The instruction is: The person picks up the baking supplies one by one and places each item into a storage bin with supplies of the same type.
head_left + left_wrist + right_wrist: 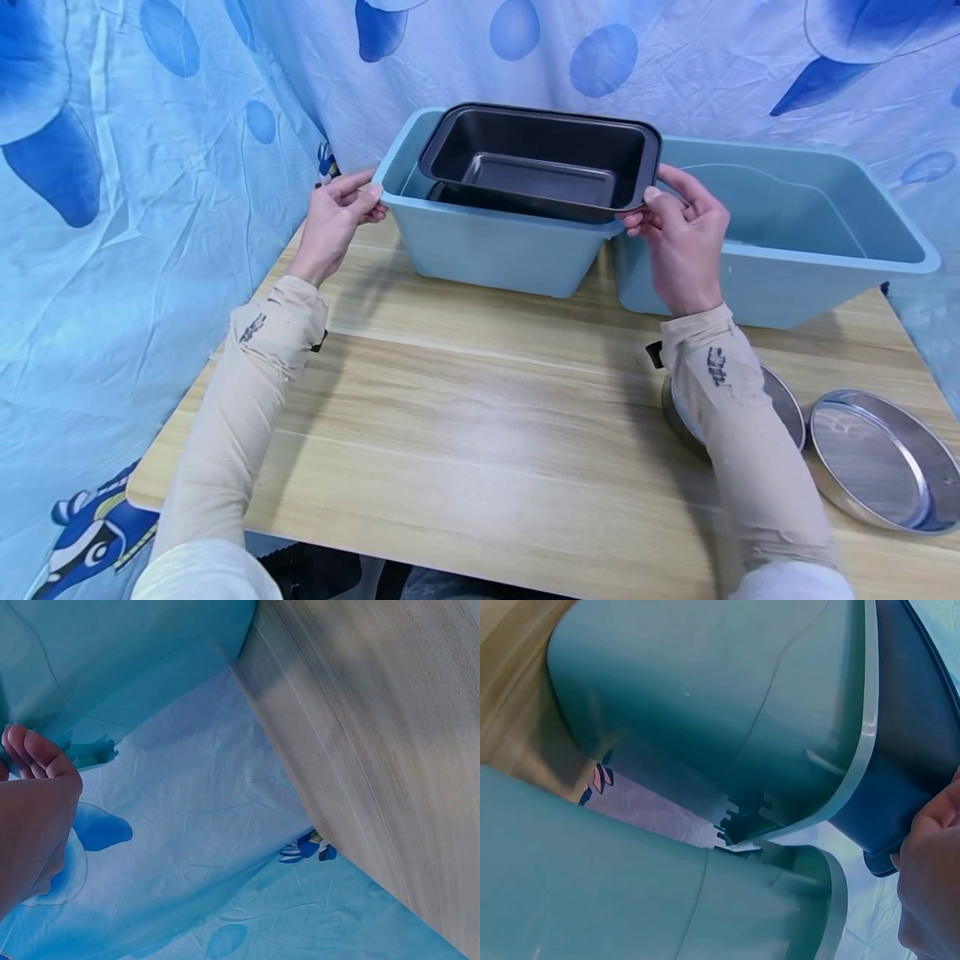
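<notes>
In the head view, a black rectangular loaf pan [540, 137] sits tilted at the mouth of the left blue bin [495, 254], its right end jutting past the rim. My right hand [684, 242] pinches the pan's right edge between thumb and fingers. At the bin's left end, my left hand [336, 221] pinches the rim. Under the pan, another dark edge [441, 193] shows inside the bin; the rest of it is hidden. The right wrist view has the pan's dark outer side [907, 742] beyond the bin rim, with the right hand [934, 877] at its corner.
A second blue bin [750, 283] stands close by on the right. Two round metal pans, one partly behind the right forearm [787, 408] and one beside it [870, 458], lie on the wooden table [480, 417]. A patterned blue curtain [202, 208] hangs behind and at left.
</notes>
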The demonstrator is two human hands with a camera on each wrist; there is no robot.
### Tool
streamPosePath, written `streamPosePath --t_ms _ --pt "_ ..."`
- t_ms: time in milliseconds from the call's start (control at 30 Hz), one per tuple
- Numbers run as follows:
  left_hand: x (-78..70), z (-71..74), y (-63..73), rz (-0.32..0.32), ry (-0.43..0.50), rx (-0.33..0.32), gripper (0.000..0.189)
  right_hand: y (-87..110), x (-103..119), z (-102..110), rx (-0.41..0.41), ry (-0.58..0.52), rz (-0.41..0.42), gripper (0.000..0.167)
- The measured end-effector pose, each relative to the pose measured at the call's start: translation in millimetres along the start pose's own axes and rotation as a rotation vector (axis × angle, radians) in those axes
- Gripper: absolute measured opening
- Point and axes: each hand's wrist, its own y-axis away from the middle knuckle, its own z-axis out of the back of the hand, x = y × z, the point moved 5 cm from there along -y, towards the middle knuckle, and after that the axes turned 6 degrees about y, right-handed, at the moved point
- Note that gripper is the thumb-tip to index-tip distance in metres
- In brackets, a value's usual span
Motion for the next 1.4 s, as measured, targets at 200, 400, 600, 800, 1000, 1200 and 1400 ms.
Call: streamPosePath --t_ms 200,400,600,800,1000,1200,1400 --pt "0.4 0.1 0.1 0.001 -0.006 0.002 0.042 -6.7 -7.8 -8.5 0.005 0.09 -0.016 0.028" --pt "0.6 0.3 0.7 -0.001 -0.004 0.001 0.041 -13.0 -19.5 -16.4 0.008 0.125 -0.079 0.028" --pt "2.2 -0.3 0.1 0.016 -0.003 -0.005 0.041 -18.2 -28.2 -19.9 -0.006 0.219 -0.147 0.031" --pt "2.5 0.9 -1.7 0.018 0.006 -0.016 0.04 -23.2 -25.2 -20.2 0.026 0.397 -0.228 0.038" --pt "3.6 2.1 -1.3 0.025 -0.004 -0.013 0.041 -23.2 -20.5 -20.6 0.11 0.508 -0.258 0.029" --pt "3.1 2.8 -1.0 0.015 -0.007 -0.022 0.039 -18.5 -12.1 -17.3 0.15 0.439 -0.173 0.02" --pt "1.4 2.8 -1.4 0.018 -0.003 -0.018 0.041 -15.5 -0.7 -8.0 0.145 0.401 -0.108 0.017"
